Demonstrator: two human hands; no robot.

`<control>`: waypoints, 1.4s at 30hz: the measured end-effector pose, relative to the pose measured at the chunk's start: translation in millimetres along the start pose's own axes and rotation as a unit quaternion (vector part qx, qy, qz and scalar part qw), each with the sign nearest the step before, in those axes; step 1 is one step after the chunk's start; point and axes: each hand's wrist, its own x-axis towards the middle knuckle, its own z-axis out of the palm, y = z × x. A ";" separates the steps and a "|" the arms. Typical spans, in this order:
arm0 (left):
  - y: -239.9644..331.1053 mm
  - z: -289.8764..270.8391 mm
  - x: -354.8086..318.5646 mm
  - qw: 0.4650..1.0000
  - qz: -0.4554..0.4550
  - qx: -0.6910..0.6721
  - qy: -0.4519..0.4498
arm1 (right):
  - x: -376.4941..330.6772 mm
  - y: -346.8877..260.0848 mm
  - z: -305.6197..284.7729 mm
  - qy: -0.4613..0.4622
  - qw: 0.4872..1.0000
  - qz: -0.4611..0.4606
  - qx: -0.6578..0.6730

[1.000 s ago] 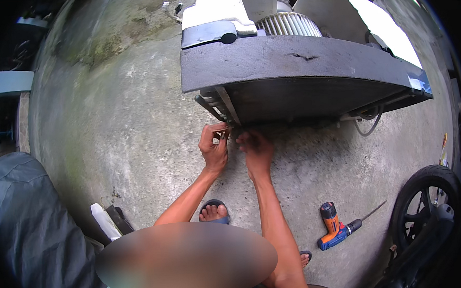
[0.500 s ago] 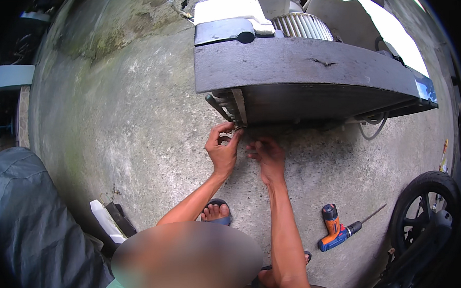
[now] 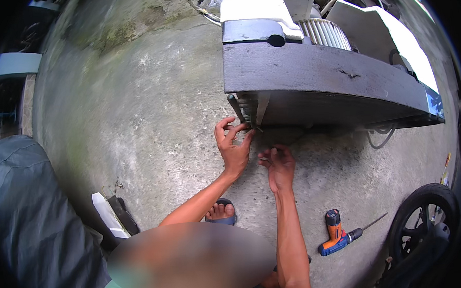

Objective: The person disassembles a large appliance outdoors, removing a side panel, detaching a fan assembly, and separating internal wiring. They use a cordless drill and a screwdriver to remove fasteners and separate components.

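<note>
The air-conditioner unit (image 3: 289, 65), a dark-framed body with white foam and a ribbed blower wheel (image 3: 326, 33), is in front of me. At its lower left corner, metal tubes (image 3: 247, 107) show under the frame. My left hand (image 3: 234, 151) reaches that corner, thumb and forefinger pinched at the tube ends. A thin piece seems to be at its fingertips, too small to name. My right hand (image 3: 281, 170) hovers just below and to the right, apart from the unit, palm partly turned up. Its fingers curl in toward the thumb; whatever they hold is unclear.
An orange and blue cordless drill (image 3: 335, 235) with a long bit lies on the concrete floor (image 3: 151, 122) at right. Beyond it is a black wheel (image 3: 424, 214). A dark grey cover (image 3: 30, 196) fills the left side, beside a white strip (image 3: 108, 215). A cable (image 3: 384, 138) hangs under the unit.
The view has shifted, so the unit and both hands sit farther right. My left fingers stay at the tube corner. My right hand has turned its palm up more, its fingers curled.
</note>
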 end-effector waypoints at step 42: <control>1.2 -19.2 88.9 0.901 0.135 0.303 -0.279 | -28.0 -37.6 -31.0 0.000 0.942 -0.102 -0.320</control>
